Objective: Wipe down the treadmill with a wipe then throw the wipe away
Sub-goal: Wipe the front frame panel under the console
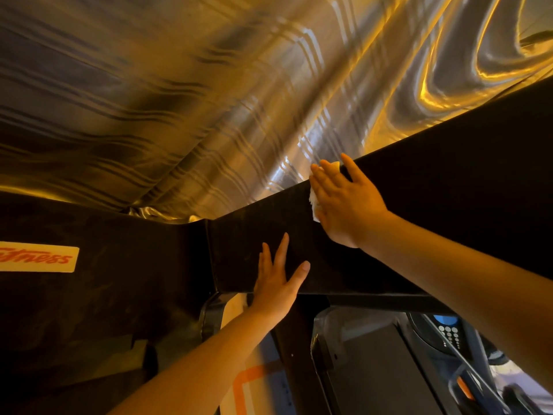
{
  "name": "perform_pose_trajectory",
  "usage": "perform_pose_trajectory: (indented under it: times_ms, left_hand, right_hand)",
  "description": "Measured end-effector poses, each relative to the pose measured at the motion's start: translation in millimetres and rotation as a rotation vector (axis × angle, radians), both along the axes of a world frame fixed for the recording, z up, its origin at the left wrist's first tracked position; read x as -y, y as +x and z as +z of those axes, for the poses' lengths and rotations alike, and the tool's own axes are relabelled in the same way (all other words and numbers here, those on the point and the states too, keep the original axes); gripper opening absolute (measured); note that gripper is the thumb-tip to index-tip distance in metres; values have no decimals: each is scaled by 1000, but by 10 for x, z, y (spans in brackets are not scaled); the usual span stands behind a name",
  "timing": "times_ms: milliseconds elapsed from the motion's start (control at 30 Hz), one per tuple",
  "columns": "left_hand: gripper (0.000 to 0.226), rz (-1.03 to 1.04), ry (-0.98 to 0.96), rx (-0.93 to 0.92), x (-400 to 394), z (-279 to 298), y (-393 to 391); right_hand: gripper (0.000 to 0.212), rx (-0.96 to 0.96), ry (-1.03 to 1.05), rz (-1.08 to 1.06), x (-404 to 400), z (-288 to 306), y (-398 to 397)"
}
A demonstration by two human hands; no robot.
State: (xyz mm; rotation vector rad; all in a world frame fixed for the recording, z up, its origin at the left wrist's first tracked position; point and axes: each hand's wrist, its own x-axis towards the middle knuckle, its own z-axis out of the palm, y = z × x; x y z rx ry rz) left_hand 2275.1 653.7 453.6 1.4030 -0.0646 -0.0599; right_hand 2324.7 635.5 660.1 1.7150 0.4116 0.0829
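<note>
Both bare forearms reach up from the bottom edge. Right hand (344,202), fingers straight, presses a crumpled white wipe (315,205) flat against the treadmill's long black panel (449,205), near its top edge. Left hand (276,283) rests spread on that panel, lower down, holding nothing. Panel's long axis climbs to the right, so the wiping hand is nearer the untouched stretch, I'd say.

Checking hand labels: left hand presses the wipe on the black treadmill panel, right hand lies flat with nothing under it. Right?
Swapped. In the head view the right hand presses the white wipe on the black treadmill panel; the left hand lies flat on it with no wipe.
</note>
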Motion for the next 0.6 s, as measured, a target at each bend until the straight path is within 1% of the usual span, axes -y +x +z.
perform_pose_trajectory:
  times_ms: [100, 200, 267, 367, 500, 600]
  left_hand:
    - [75, 9, -8, -5, 18, -4, -2]
    - [84, 11, -6, -7, 21, -3, 1]
    - [86, 6, -5, -12, 19, -10, 13]
    - [85, 5, -1, -9, 16, -23, 20]
    - [81, 15, 8, -7, 17, -34, 29]
    - [86, 18, 8, -11, 22, -38, 23]
  right_hand:
    - [71, -14, 0, 17, -34, -133, 37]
    - [71, -43, 4, 14, -78, -211, 105]
    - [70, -47, -9, 16, -86, -221, 116]
    - [70, -31, -26, 23, -38, -157, 62]
    - [68, -25, 9, 15, 56, 18, -124]
    - [69, -10, 21, 1, 59, 3, -173]
